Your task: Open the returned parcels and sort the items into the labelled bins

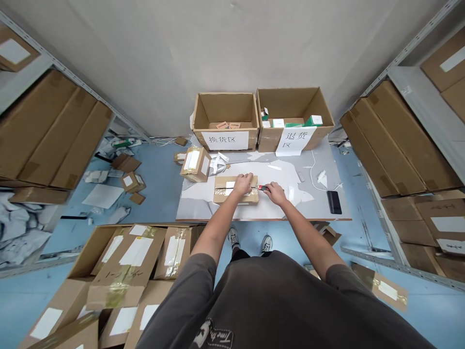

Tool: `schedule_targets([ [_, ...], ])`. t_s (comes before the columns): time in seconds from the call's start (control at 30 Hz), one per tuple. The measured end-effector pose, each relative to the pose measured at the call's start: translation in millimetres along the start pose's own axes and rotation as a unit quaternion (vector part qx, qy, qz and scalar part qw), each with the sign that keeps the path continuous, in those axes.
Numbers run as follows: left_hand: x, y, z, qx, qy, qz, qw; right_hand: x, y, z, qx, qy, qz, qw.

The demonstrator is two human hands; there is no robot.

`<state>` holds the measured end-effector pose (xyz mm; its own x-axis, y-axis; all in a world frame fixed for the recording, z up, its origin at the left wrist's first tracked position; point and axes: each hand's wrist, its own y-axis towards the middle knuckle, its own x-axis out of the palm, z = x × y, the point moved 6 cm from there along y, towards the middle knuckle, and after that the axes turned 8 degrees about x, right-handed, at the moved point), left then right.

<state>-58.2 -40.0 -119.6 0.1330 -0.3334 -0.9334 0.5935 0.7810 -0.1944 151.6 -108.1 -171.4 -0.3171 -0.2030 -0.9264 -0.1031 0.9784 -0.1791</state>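
A taped cardboard box (221,190) with a white label lies on the worktable in front of me. My left hand (244,184) bears down on its top, with bent fingers at the far edge holding it. To the right of the box, my right hand (276,193) is closed around a red and black box cutter (263,188). The cutter points left, and its tip is at the box's right end, by the taped seam. Whether the blade is in the tape is too small to tell.
On the worktable (232,213) stand two open cartons, one with orange packets (234,125), one with green-and-white boxes (314,120). A smaller taped box (195,165), paper scraps and a black phone-like device (334,202) lie there too. Stacked cartons (127,257) crowd the left; shelves flank both sides.
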Motion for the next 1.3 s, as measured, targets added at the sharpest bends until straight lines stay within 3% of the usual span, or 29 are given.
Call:
schedule_targets([
  [0.3,2.8,4,-12,-0.018,-0.026,-0.008,0.999,-16,12,40,0.036,0.046,0.022,0.998],
  [0.47,5.8,-6,-14,0.017,-0.041,-0.006,0.999,-41,-9,52,0.064,0.179,0.113,0.975],
  [0.57,11.5,-16,-15,0.017,-0.038,-0.002,0.999,-52,-20,45,0.107,0.376,0.149,0.908],
  [0.7,18.3,-28,-13,-0.007,-0.043,-0.010,0.999,-52,-22,19,0.155,0.635,0.109,0.749],
  [0.73,18.6,-30,-13,-0.008,-0.042,-0.014,0.999,-52,-22,13,0.159,0.663,0.102,0.724],
  [0.8,17.0,-32,-12,-0.005,-0.035,-0.022,0.999,-51,-24,11,0.169,0.683,0.098,0.704],
  [0.9,12.3,-34,-20,-0.010,-0.021,-0.040,0.999,-38,-30,34,0.195,0.672,0.102,0.707],
  [1.0,8.0,-36,-42,-0.041,-0.002,-0.061,0.997,-14,-39,88,0.254,0.603,0.128,0.746],
  [1.13,5.6,-39,-71,-0.075,0.016,-0.084,0.994,27,-61,176,0.383,0.344,0.146,0.845],
  [1.2,3.8,-40,-77,-0.077,0.025,-0.074,0.994,51,-70,210,0.424,0.216,0.113,0.872],
  [1.3,3.2,-41,-76,-0.083,0.034,-0.065,0.994,82,-78,236,0.437,0.107,0.057,0.891],
])
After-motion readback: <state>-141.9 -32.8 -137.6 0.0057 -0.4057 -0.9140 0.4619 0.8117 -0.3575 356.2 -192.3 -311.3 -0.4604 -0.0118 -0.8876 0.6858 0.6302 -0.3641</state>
